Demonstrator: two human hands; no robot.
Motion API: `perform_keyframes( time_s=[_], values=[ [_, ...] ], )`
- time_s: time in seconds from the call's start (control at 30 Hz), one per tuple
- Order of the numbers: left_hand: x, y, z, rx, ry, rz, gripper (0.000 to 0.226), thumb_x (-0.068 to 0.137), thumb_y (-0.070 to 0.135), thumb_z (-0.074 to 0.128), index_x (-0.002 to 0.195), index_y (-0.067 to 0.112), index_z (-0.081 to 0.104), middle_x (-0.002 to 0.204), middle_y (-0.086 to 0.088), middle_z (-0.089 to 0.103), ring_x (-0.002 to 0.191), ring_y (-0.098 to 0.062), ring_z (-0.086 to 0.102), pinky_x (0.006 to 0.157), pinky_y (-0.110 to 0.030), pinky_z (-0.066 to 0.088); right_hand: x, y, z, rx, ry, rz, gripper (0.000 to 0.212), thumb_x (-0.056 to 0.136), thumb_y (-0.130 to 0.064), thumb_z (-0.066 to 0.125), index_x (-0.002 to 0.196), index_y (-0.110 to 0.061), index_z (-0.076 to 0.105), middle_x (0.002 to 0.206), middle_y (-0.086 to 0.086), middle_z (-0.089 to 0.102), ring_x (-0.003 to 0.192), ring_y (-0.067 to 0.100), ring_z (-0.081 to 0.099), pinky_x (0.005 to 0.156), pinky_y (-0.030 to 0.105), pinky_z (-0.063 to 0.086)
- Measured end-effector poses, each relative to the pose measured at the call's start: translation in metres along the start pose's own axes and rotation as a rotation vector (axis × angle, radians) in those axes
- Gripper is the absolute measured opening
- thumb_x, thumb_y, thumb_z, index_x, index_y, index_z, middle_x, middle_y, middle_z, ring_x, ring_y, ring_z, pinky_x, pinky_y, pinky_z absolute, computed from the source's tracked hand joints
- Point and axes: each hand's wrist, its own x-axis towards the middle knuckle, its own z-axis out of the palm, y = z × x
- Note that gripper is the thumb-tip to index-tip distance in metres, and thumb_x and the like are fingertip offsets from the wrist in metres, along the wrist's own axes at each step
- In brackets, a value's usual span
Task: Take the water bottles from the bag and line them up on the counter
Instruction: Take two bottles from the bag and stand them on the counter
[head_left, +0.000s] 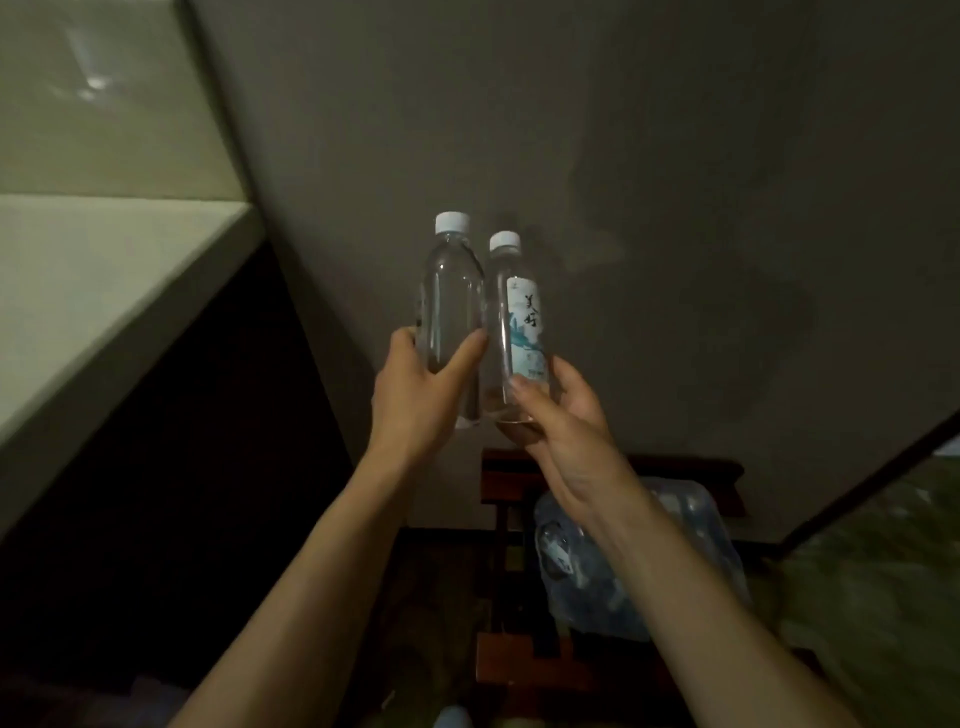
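Two clear water bottles with white caps are held up side by side in front of a grey wall. My left hand (415, 395) grips the lower part of the left bottle (451, 291), whose label faces away. My right hand (558, 410) grips the base of the right bottle (519, 322), which shows a white label with dark characters. The two bottles touch each other. Below my right forearm, a translucent plastic bag (691, 561) holding more bottles sits on a dark wooden stool (675, 470). A pale counter (104, 291) lies at the left.
The grey wall (675, 182) fills the background. Below the counter edge the space is dark. A patterned floor (883, 597) shows at the lower right, and the room is dim.
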Motion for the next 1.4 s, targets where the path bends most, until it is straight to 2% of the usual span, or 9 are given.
perform_keyframes(
  time_s=[0.2, 0.37, 0.53, 0.6, 0.67, 0.8, 1.07, 1.27, 1.4],
  values=[
    [-0.009, 0.045, -0.063, -0.077, 0.066, 0.031, 0.064, 0.055, 0.063, 0.08, 0.105, 0.029, 0.058, 0.098, 0.0, 0.076, 0.087, -0.02, 0.076, 0.08, -0.051, 0.061, -0.013, -0.015, 0.057, -0.03, -0.069, -0.095, 0.084, 0.085, -0.008, 0.07, 0.151, -0.028, 0.02, 0.118, 0.007, 0.063, 0.103, 0.015, 0.068, 0.097, 0.035, 0.052],
    [-0.008, 0.071, -0.108, -0.086, 0.087, 0.083, 0.073, 0.054, 0.057, 0.084, 0.113, 0.024, 0.056, 0.101, -0.003, 0.074, 0.089, -0.022, 0.076, 0.08, -0.051, 0.061, -0.015, -0.031, 0.102, -0.102, -0.186, -0.143, 0.047, 0.08, -0.006, 0.073, 0.117, -0.026, 0.052, 0.108, 0.006, 0.07, 0.097, 0.016, 0.071, 0.084, 0.03, 0.058],
    [0.007, 0.086, -0.159, -0.126, 0.068, 0.17, 0.061, 0.073, 0.03, 0.086, 0.125, 0.018, 0.057, 0.105, -0.002, 0.075, 0.094, -0.023, 0.075, 0.081, -0.043, 0.061, -0.006, -0.035, 0.152, -0.198, -0.193, -0.302, 0.051, 0.077, -0.002, 0.077, 0.115, -0.023, 0.049, 0.097, -0.005, 0.063, 0.077, -0.007, 0.067, 0.066, 0.011, 0.051],
    [0.014, 0.086, -0.185, -0.113, 0.057, 0.198, 0.047, 0.074, 0.026, 0.085, 0.115, 0.016, 0.065, 0.1, -0.002, 0.077, 0.091, -0.021, 0.075, 0.075, -0.036, 0.061, -0.004, -0.031, 0.177, -0.246, -0.191, -0.337, 0.054, 0.077, -0.002, 0.077, 0.114, -0.027, 0.047, 0.099, -0.007, 0.064, 0.082, -0.006, 0.067, 0.07, 0.013, 0.053],
    [0.021, 0.084, -0.218, -0.084, 0.038, 0.213, 0.039, 0.074, 0.026, 0.084, 0.109, 0.015, 0.07, 0.101, -0.003, 0.076, 0.095, -0.021, 0.074, 0.082, -0.039, 0.061, -0.002, -0.023, 0.205, -0.283, -0.191, -0.354, 0.054, 0.076, -0.002, 0.077, 0.111, -0.03, 0.047, 0.1, -0.007, 0.066, 0.086, -0.003, 0.068, 0.073, 0.017, 0.055],
    [0.039, 0.075, -0.291, -0.04, 0.035, 0.232, 0.047, 0.073, 0.029, 0.085, 0.115, 0.018, 0.068, 0.112, -0.003, 0.073, 0.108, -0.021, 0.068, 0.098, -0.047, 0.053, -0.006, -0.003, 0.274, -0.385, -0.177, -0.358, 0.061, 0.075, -0.008, 0.079, 0.125, -0.02, 0.046, 0.105, -0.006, 0.067, 0.092, 0.002, 0.068, 0.08, 0.025, 0.058],
    [0.068, 0.05, -0.418, -0.076, 0.096, 0.24, 0.045, 0.073, 0.032, 0.084, 0.112, 0.022, 0.064, 0.115, -0.002, 0.07, 0.108, -0.02, 0.067, 0.096, -0.049, 0.054, -0.006, 0.039, 0.406, -0.541, -0.147, -0.371, 0.062, 0.074, -0.015, 0.079, 0.119, -0.03, 0.039, 0.103, -0.011, 0.061, 0.095, 0.006, 0.065, 0.08, 0.028, 0.056],
    [0.102, 0.031, -0.463, -0.117, 0.083, 0.295, 0.043, 0.077, 0.031, 0.082, 0.114, 0.035, 0.061, 0.106, 0.014, 0.072, 0.092, 0.004, 0.069, 0.084, -0.029, 0.056, 0.018, 0.056, 0.46, -0.667, -0.114, -0.37, 0.07, 0.073, -0.021, 0.078, 0.131, -0.02, 0.038, 0.108, -0.007, 0.061, 0.101, 0.014, 0.064, 0.09, 0.039, 0.054],
    [0.129, 0.024, -0.475, -0.092, 0.068, 0.323, 0.049, 0.081, 0.036, 0.078, 0.121, 0.043, 0.052, 0.116, 0.015, 0.068, 0.108, -0.002, 0.064, 0.096, -0.038, 0.053, 0.041, 0.06, 0.482, -0.669, -0.103, -0.368, 0.071, 0.074, -0.021, 0.079, 0.132, -0.024, 0.038, 0.114, -0.005, 0.062, 0.102, 0.011, 0.064, 0.087, 0.031, 0.053]
  ],
)
